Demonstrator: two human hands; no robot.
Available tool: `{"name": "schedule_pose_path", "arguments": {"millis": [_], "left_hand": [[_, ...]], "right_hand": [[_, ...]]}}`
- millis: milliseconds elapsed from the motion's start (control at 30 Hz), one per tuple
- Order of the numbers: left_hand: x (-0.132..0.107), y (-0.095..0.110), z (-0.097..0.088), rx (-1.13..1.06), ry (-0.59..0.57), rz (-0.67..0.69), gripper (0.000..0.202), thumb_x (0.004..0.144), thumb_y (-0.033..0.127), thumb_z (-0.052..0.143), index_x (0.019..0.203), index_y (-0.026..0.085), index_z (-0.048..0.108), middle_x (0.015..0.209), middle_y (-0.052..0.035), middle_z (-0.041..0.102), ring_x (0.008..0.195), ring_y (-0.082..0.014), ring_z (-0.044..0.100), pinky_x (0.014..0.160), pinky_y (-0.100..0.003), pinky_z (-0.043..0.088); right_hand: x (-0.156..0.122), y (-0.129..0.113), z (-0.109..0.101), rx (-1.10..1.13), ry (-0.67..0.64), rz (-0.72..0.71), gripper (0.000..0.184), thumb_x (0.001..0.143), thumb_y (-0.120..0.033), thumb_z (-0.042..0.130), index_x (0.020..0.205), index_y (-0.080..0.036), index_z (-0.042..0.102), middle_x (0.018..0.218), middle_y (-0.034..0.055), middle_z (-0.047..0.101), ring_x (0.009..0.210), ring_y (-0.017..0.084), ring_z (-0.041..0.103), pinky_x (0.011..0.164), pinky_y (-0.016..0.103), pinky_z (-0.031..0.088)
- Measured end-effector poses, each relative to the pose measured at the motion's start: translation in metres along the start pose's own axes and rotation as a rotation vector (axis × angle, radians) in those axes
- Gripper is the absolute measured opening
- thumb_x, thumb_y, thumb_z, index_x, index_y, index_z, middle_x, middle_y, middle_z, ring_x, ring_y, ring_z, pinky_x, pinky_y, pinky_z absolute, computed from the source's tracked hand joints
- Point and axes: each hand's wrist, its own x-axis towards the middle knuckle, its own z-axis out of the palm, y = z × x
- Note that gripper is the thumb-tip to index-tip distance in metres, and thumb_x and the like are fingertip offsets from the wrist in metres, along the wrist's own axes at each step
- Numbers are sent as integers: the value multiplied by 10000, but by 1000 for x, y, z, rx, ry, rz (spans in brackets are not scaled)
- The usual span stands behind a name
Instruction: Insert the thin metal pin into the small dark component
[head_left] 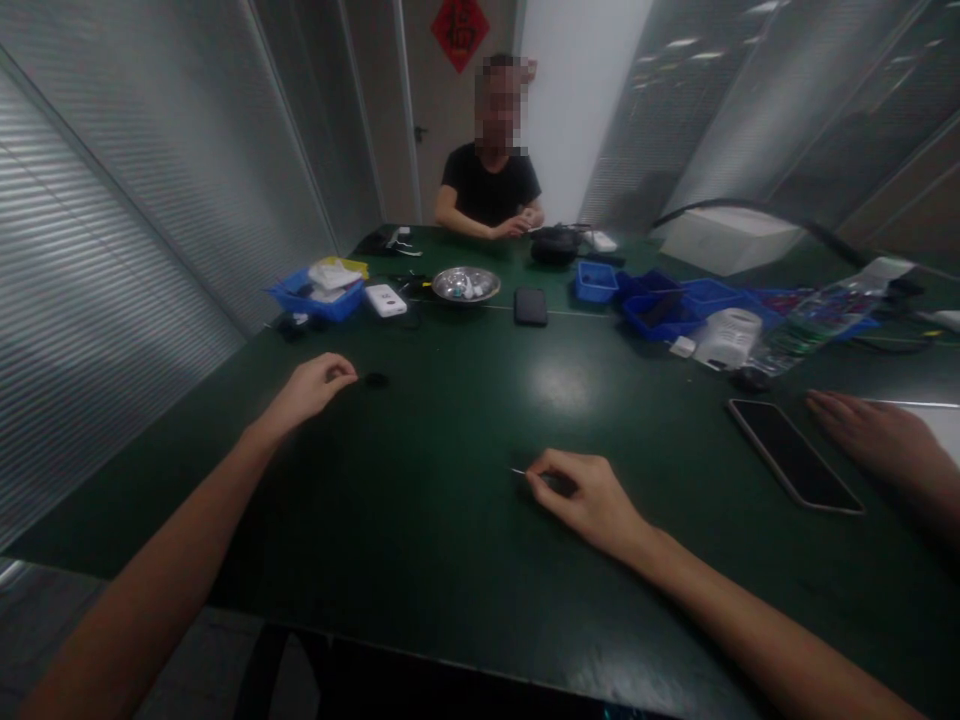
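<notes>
My right hand (585, 495) is low over the middle of the table, thumb and forefinger pinched on a thin, pale needle-like piece (517, 471) whose tip points left. To the left, my left hand (319, 383) has its fingertips pressed together just above the tabletop. Whatever it may hold is too small or too dark to make out. Right beside those fingertips lies a small, round dark patch (376, 380); I cannot tell if it is an object or a shadow.
On the dark green table (450, 560) stand a metal bowl (466, 286) with small items, a black wallet-like item (531, 307), blue bins (596, 282), and a tilted plastic bottle (817, 315). A phone (793, 455) lies near another person's hand (874, 430). Someone sits opposite.
</notes>
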Motion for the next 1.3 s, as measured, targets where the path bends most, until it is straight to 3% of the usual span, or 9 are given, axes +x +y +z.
{"name": "schedule_pose_path", "arguments": {"millis": [100,267,400,533,633,767,1100,1300], "left_hand": [[-1,12,5,-208,81,-87,330,828,483,738,983,192,717,1033,-86,755,945,-240,703,891,-386,534],[2,28,18,-388,60,-111,377,743,459,815,968,166,737,1078,-109,770,1010,-264,723,938,-409,554],[6,28,21,-316,34,-55,438,767,440,799,1126,192,759,1108,-99,766,1010,-259,716,947,-421,549],[7,25,14,-162,-6,35,353,825,452,741,1097,231,789,1189,-94,737,995,-253,691,913,-412,536],[7,27,9,-103,-37,8,363,824,472,725,1098,244,793,1205,-86,733,872,-231,675,813,-383,541],[6,27,7,-79,-82,-63,388,798,485,732,1101,252,798,1048,-62,772,737,-217,642,733,-367,524],[9,18,12,-74,-118,-63,397,848,489,711,1172,273,786,1123,-55,764,873,-247,673,806,-374,510],[7,22,14,-139,-88,-62,326,850,506,730,1052,263,808,1151,-58,768,926,-257,685,869,-389,504]], "right_hand": [[1,-1,0,0,-11,-4,183,995,-301,586,928,-197,720,818,17,728,654,139,653,597,254,479],[1,0,1,-24,-9,-8,175,988,-298,593,938,-199,728,814,18,734,652,143,657,592,254,479],[2,-1,1,-10,-10,-14,166,987,-285,595,932,-198,724,816,13,729,654,139,662,598,253,477],[2,-1,2,-7,-10,-19,171,990,-294,591,928,-198,719,811,12,724,652,138,658,596,253,473],[1,0,3,-15,-4,-27,178,990,-306,587,926,-203,718,812,14,731,655,140,662,595,253,474],[1,2,4,-30,-1,-30,178,985,-295,582,921,-203,721,809,17,737,657,142,665,602,255,480],[2,-1,2,-18,-15,-14,163,984,-291,590,921,-205,713,813,11,727,647,137,651,596,257,466],[1,-1,2,-13,-32,-11,162,990,-291,592,935,-206,719,829,13,725,670,141,656,613,260,474]]}}
